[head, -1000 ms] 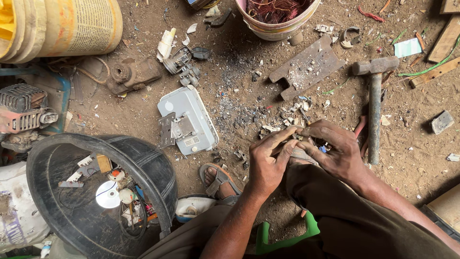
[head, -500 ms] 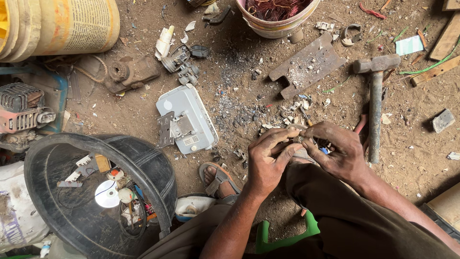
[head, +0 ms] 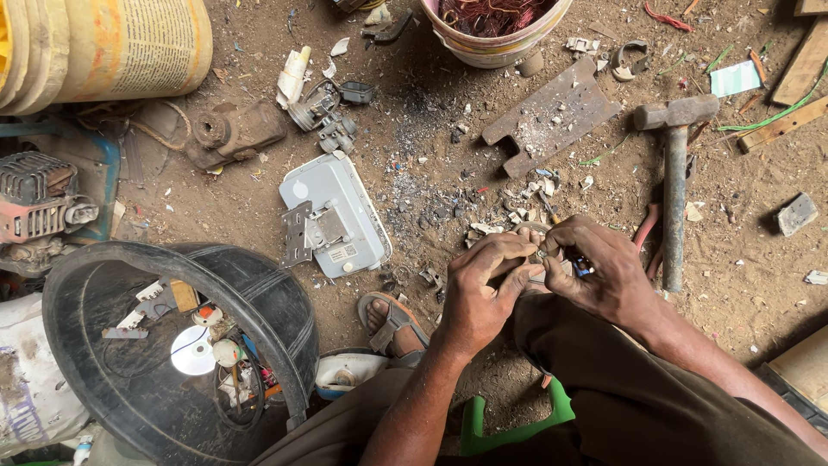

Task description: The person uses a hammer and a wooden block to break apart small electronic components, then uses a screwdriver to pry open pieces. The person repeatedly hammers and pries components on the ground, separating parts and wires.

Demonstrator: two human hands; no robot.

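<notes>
You pinch a small metal part tight between your left hand and right hand, low over the dirt floor, so bits drop near the hammer.

One head-worn view looks almost straight down, fairly near, at the dirt floor; the person's knees sit at six o'clock

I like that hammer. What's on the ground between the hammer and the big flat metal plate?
In the head view, only bare dirt with small white scraps lies between the hammer and the metal plate.
</notes>
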